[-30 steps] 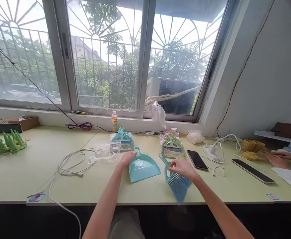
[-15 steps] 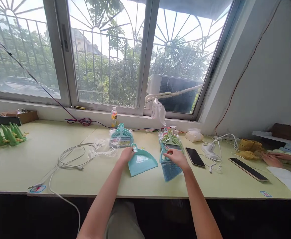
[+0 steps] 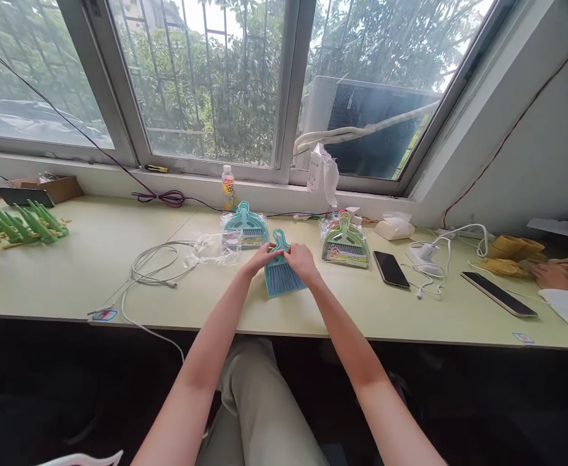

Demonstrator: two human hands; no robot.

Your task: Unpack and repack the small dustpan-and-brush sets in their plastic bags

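A small turquoise hand brush [image 3: 284,278] with blue bristles lies over a turquoise dustpan, its bristles toward the table's front edge. The dustpan is mostly hidden beneath the brush and my hands. My left hand [image 3: 259,259] is closed at the left side of the stacked pair, thumb reaching across the brush's upper part. From the other side, my right hand [image 3: 301,263] grips the brush just below its looped handle. Behind them lie a wrapped turquoise brush-and-dustpan set [image 3: 245,226], and to the right a wrapped green set [image 3: 346,243].
Clear plastic wrapping [image 3: 213,248] and a coiled white cable [image 3: 152,265] lie left. A phone [image 3: 391,269], a charger [image 3: 424,254] and another phone [image 3: 500,294] lie right. A bottle [image 3: 228,188] stands near the window. Another person's hand [image 3: 553,275] works at far right.
My right hand has brought the brush left onto the dustpan, and both hands now meet there. The view has tilted downward. Part of another person's hand has appeared at the left edge.
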